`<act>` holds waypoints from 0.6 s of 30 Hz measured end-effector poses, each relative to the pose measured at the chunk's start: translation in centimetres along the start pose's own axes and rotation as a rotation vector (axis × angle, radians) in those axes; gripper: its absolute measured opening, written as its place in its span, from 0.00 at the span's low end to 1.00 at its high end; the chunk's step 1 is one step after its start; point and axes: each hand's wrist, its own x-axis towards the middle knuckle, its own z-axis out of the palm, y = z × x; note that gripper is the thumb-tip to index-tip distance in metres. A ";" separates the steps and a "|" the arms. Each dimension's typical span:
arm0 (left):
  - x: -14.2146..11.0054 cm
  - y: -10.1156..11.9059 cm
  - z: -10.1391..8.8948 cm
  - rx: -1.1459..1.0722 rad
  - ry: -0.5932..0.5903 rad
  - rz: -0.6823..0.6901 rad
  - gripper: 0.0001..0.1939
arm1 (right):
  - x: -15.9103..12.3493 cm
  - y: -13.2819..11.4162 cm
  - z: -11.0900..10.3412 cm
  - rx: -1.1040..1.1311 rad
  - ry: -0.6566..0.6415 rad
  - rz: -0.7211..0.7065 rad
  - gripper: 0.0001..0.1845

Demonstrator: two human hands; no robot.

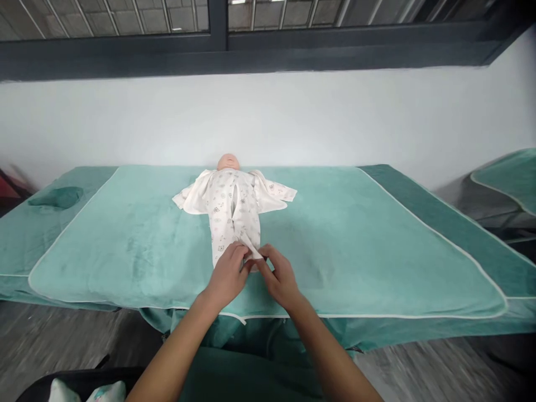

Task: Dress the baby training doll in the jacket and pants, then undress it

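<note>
A baby doll [228, 161] lies on its back on a green-covered bed, its head towards the wall. Over its body lies a white printed baby garment [224, 215], sleeves spread to both sides and two legs pointing towards me. An opening runs down the middle between the legs. Near the lower end of the right-side leg, my left hand [228, 273] pinches a folded edge of the cloth. My right hand [280, 278] is closed on the same edge from the right, thumb and forefinger together. Whatever lies under the cloth at the fingertips is hidden.
The green bed cover [377, 257] has white piping and hangs over the near edge. A small dark green piece [56, 197] lies at the far left. A white wall [335, 120] and a barred window stand behind. A chair with a patterned cloth [106, 392] is at lower left.
</note>
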 end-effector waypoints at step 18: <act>4.2 -13.8 -4.8 0.511 0.229 -0.174 0.17 | 8.7 12.0 -0.6 -0.519 -0.126 -0.123 0.19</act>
